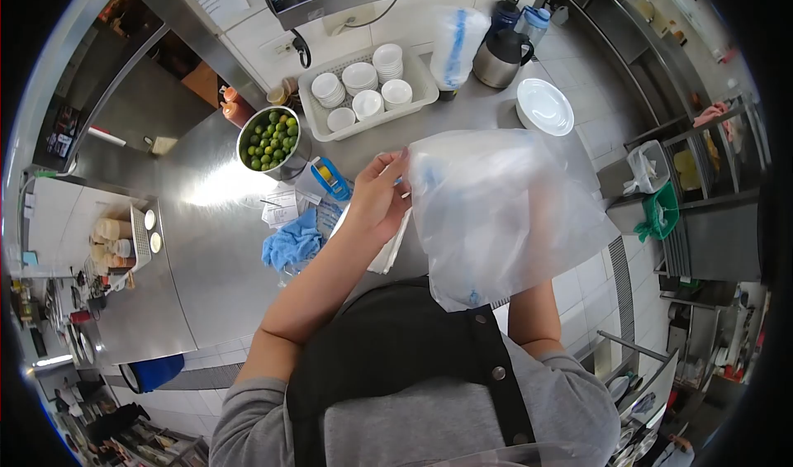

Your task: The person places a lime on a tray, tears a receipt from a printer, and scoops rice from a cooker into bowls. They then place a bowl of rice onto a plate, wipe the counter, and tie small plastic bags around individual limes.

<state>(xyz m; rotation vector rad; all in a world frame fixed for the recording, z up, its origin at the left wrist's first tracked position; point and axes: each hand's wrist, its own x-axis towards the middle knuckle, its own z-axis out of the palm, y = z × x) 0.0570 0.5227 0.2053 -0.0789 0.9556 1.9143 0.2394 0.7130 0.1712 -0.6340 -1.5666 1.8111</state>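
A large translucent plastic bag (496,219) with blue print hangs in front of my chest, above the steel counter. My left hand (385,193) is closed at its upper left edge, thumb and fingers pinching the film. My right forearm goes up behind or into the bag's right side; my right hand (541,207) shows only as a blurred shape through the plastic, its fingers hidden. Just below my left hand, a folded white cloth (390,248) lies on the counter. A blue-handled tool (330,179) with a yellow part sits left of that hand.
On the steel counter (198,244) stand a pot of limes (271,141), a tray (318,128) of small white cups, and a white bowl (544,108). Behind are a steel jug (500,57) and a plastic-wrapped roll (457,47). A blue cloth (293,241) lies left.
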